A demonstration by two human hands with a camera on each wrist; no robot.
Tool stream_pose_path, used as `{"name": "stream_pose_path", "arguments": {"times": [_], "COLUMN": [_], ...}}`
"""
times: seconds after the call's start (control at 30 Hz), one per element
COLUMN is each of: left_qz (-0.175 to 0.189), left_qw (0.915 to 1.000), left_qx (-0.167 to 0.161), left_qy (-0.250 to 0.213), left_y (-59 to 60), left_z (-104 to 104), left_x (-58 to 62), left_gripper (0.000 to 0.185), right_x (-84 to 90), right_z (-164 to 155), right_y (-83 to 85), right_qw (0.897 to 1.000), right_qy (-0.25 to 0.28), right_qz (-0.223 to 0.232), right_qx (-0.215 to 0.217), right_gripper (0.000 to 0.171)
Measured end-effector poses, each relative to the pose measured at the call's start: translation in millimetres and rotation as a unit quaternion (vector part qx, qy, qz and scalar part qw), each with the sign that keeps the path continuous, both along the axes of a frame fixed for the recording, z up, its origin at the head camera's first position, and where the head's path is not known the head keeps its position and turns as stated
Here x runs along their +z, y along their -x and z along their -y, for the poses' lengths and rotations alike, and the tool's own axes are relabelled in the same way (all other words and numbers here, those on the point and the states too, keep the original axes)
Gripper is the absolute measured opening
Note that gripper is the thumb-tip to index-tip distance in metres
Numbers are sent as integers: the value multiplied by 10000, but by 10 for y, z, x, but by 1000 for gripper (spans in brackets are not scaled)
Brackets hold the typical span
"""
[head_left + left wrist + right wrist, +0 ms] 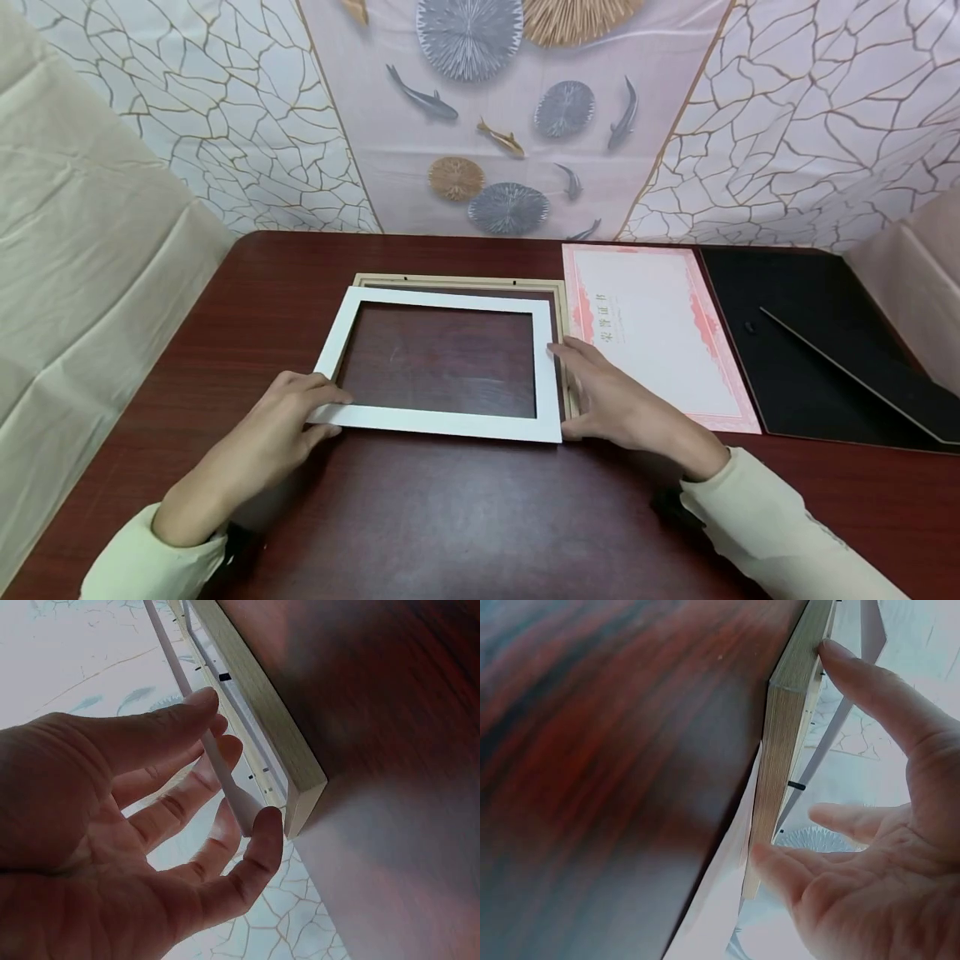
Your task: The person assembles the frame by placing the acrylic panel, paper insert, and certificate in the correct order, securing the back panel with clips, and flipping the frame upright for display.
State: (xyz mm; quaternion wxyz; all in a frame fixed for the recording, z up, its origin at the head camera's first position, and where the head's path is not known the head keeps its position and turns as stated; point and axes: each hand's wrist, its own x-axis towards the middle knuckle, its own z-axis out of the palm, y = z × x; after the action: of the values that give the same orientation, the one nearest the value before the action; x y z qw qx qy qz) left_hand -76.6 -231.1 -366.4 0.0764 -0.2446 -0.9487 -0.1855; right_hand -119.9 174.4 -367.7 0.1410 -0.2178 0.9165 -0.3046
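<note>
A white mat board (450, 423) lies tilted over a light wooden picture frame (457, 282) that rests on the dark red table (465, 517). My left hand (333, 414) pinches the mat's near left corner, thumb on top and fingers under it. In the left wrist view the left hand (225, 750) holds the mat (238, 801) lifted off the frame (262, 712). My right hand (581, 387) lies flat at the frame's right side with straight fingers. In the right wrist view the right hand (855, 847) touches the frame's outer edge (780, 757), with the mat (826, 746) behind it.
A pink-bordered certificate (652, 325) lies just right of the frame. Beyond it is a black backing board (810, 333) with its stand strut (862, 375) raised. Cream cloth hangs at both table sides, and a patterned backdrop (487, 125) stands behind.
</note>
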Motion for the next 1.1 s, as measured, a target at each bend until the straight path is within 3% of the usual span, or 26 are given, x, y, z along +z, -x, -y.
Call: {"name": "stream_pose_path", "arguments": {"times": [0.37,1.1], "left_qz": [-520,-358], "left_qw": [9985,9991], "left_qx": [32,58], "left_qy": [-171,-204], "left_y": [58,137], "left_z": [-167,-267], "left_x": [-42,-91], "left_gripper": [33,32], "right_x": [-12,-38], "right_z": [-111,-158], "right_y": [-12,-36], "right_qw": [9996,9993], "right_qy": [173,336], "right_qz": [-177,-98], "right_qx": [112,104], "right_gripper": [102,99]}}
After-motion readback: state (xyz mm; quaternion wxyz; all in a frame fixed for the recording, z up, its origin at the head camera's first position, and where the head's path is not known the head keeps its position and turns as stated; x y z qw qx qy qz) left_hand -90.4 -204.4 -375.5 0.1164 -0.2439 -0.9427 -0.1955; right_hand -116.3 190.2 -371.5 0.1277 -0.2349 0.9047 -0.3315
